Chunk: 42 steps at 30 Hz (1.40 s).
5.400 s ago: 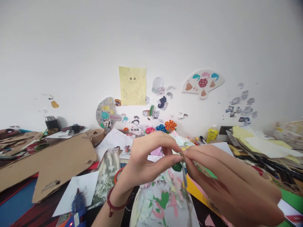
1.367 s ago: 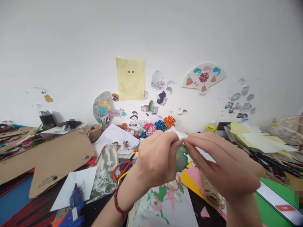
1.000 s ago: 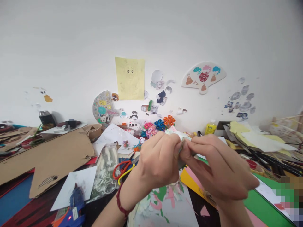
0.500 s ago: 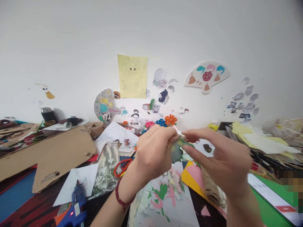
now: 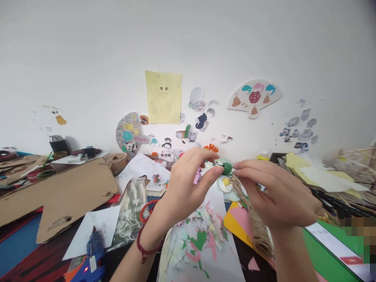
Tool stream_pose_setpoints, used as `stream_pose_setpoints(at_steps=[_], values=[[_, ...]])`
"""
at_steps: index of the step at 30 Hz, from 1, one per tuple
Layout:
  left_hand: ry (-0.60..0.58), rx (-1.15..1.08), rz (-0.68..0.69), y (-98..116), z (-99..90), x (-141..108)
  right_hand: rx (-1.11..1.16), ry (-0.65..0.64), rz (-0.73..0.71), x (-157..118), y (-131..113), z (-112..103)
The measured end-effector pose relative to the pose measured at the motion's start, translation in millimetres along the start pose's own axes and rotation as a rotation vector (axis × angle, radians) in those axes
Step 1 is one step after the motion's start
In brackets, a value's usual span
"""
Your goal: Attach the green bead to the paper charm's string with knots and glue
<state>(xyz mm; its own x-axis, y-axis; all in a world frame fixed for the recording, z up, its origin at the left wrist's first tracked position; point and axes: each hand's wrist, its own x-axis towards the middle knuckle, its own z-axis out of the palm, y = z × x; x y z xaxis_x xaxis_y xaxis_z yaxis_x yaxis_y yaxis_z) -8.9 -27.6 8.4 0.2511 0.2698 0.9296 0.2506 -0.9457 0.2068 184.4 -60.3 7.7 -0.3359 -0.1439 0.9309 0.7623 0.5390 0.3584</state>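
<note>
A small rounded green piece (image 5: 227,169) is between my two hands, above the middle of the table; I cannot tell exactly what it is. My right hand (image 5: 273,192) pinches it at its right edge with thumb and fingertips. My left hand (image 5: 188,184) is just to its left, thumb and fingers spread apart, with the thumb tip near the piece's left edge. Below the hands, a white sheet (image 5: 226,250) bears many green, pink and pale paper scraps, among them a green heart-shaped cutout (image 5: 200,239).
At the left lie a blue glue gun (image 5: 95,250) with a red light, a plastic bag of white cords (image 5: 133,211) and cut cardboard (image 5: 73,188). At the right are a twine roll (image 5: 261,235), yellow paper (image 5: 233,221) and a phone (image 5: 337,250) on green.
The left hand has loosened its closed grip and spread its fingers. The green piece has turned, showing a dark green side instead of its pale one. The right hand has turned palm-down.
</note>
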Motion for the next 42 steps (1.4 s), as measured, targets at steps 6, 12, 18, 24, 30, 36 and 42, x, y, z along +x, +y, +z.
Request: stream_pose_setpoints(at_steps=[6, 12, 18, 24, 30, 36, 42], values=[[-0.031, 0.054, 0.115, 7, -5.3, 2, -0.066, 0.064, -0.187, -5, 2, -3], [0.111, 0.236, 0.285, 10, -1.6, 4, -0.178, 0.044, -0.14, -10, 3, -4], [0.226, 0.522, 0.577, 13, 6.4, -3, -0.264, 0.067, -0.122, -14, 5, -9], [0.173, 0.54, 0.619, 12, 13.2, -11, -0.362, 0.134, -0.155, -12, 8, -12], [0.259, 0.457, 0.597, -2, 27.7, -5, -0.377, 0.164, -0.186, -17, 9, -10], [0.208, 0.072, 0.304, 1, 37.4, -6, -0.346, 0.186, -0.133, -22, 12, -7], [0.224, 0.04, 0.043, 24, 37.9, -10, -0.336, 0.224, -0.218, -22, 16, -2]])
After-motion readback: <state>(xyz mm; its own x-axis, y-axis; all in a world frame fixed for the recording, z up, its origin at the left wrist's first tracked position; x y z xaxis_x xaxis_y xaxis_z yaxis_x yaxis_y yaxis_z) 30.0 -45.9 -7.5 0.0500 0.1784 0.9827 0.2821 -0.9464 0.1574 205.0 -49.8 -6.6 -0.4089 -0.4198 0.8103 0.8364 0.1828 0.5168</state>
